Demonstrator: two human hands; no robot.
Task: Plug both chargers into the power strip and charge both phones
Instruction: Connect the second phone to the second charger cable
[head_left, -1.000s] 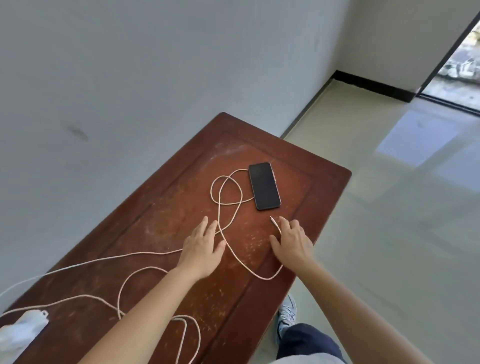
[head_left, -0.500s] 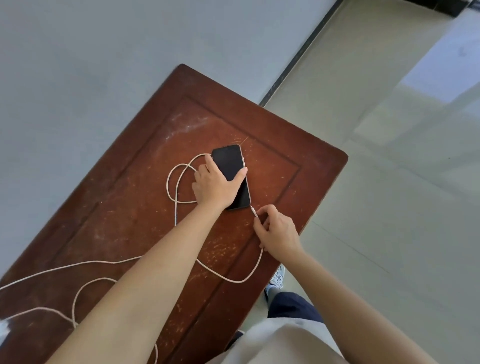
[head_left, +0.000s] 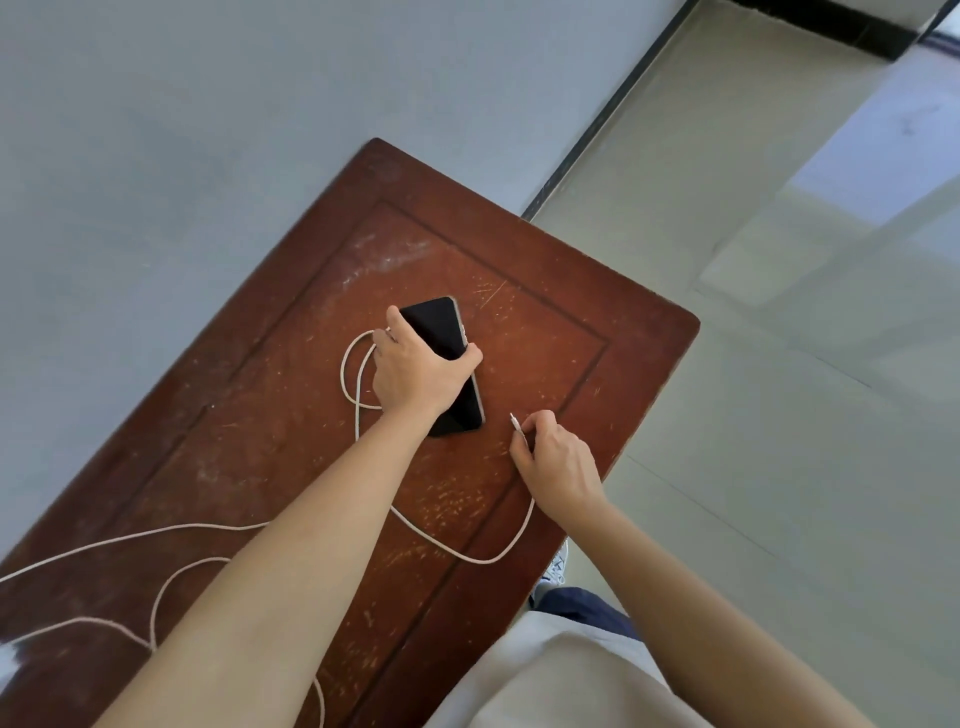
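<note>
Mid-frame on the counter (head_left: 613, 322), left hand (head_left: 415, 371) grips the phone (head_left: 441, 332); right hand (head_left: 553, 462) pinches the cable plug (head_left: 516, 422), next needing port alignment.

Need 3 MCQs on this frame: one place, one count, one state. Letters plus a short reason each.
1. Where is the cable connector?
A. in the phone's port
B. pinched in the right hand, apart from the phone
C. on the floor

2. How many phones show on the table?
A. one
B. two
C. three

3. The phone screen is:
A. lit
B. dark
C. cracked

Answers:
1 B, the tip stands clear of the phone's near end.
2 A, only the one under the left hand.
3 B, plain black glass.
</note>
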